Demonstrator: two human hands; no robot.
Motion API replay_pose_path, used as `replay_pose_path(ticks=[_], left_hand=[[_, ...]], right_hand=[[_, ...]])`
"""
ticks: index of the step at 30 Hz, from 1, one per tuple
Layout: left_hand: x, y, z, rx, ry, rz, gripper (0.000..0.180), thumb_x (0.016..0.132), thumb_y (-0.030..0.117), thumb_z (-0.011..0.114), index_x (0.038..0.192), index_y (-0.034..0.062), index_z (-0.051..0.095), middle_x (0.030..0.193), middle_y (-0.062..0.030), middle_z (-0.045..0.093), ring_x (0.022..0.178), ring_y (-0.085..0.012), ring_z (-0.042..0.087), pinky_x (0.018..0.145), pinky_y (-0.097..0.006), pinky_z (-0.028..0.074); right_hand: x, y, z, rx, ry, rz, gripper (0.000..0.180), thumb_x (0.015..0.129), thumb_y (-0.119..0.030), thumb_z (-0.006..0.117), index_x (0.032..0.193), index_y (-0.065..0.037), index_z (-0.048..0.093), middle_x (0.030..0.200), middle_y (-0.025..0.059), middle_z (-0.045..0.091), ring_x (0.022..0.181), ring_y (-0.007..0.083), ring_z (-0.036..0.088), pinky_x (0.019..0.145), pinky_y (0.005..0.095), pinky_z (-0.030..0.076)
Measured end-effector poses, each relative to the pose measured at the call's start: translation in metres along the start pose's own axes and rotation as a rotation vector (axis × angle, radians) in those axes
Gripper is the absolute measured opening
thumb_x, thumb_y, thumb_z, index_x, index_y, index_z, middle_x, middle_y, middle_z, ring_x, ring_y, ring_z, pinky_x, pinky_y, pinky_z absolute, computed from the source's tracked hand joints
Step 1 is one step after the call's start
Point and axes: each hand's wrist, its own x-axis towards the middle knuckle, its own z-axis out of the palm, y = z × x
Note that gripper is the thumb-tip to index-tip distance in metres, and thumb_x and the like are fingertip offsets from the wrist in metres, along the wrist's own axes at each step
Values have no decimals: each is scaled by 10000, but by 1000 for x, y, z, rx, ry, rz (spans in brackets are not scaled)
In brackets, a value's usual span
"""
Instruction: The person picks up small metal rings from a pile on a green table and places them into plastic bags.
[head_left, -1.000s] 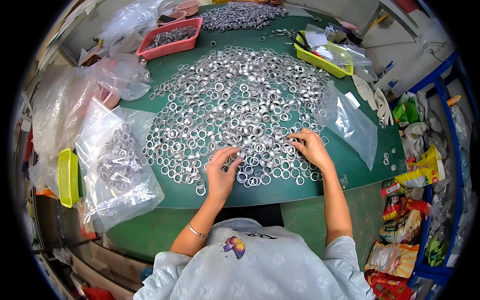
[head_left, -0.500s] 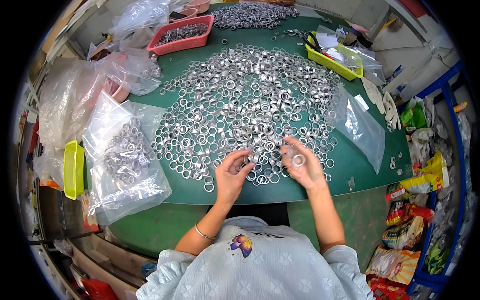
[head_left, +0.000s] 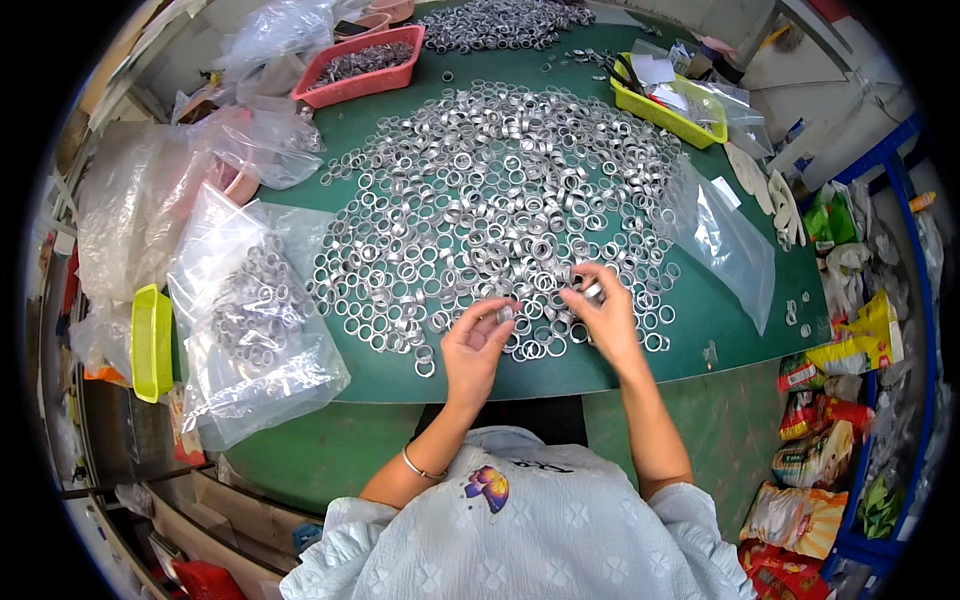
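A wide heap of silvery metal rings (head_left: 470, 200) is spread over the green tabletop (head_left: 380, 390). At the near edge of the heap, my left hand (head_left: 475, 350) is closed with a metal ring (head_left: 505, 314) between thumb and fingers. To its right, my right hand (head_left: 608, 315) curls its fingers around another metal ring (head_left: 594, 291); whether it holds more than one is hidden. The two hands are apart, with loose rings lying between them.
On the left, a clear plastic bag (head_left: 265, 330) holds rings, beside a yellow-green tray (head_left: 151, 345). A pink basket (head_left: 365, 66) of small parts and a second pile of rings (head_left: 505, 25) stand at the back. A yellow basket (head_left: 665, 110), flat bag (head_left: 730, 255) and gloves (head_left: 785, 210) lie right.
My right hand has turned and curled its fingers, so the ring in it now sits near the fingertips. My left hand shifted slightly right, its fingers closing on a ring.
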Motion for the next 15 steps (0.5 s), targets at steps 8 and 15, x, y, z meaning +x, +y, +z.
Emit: replay_pose_path(ticks=[8,15], left_hand=[[3,0,-12,39,68,2,261,859,-54,574,1119,-54,546,1108,-132,612,1069,-216,599,859,-244,452],[7,-2,-7,-353,162,-406,255,920,32,465,1162,-40,504,1005,-151,604,958,-253,623,890,-370,506]], right_hand=[[19,15,-40,-331,150,12,421,734,-155,745,1098,-1,598,844,145,549,732,295,564,663,392,455],[13,-7,3,-513,90,-126,184,752,-186,721,868,-54,667,843,131,603,714,323,624,623,412,486]])
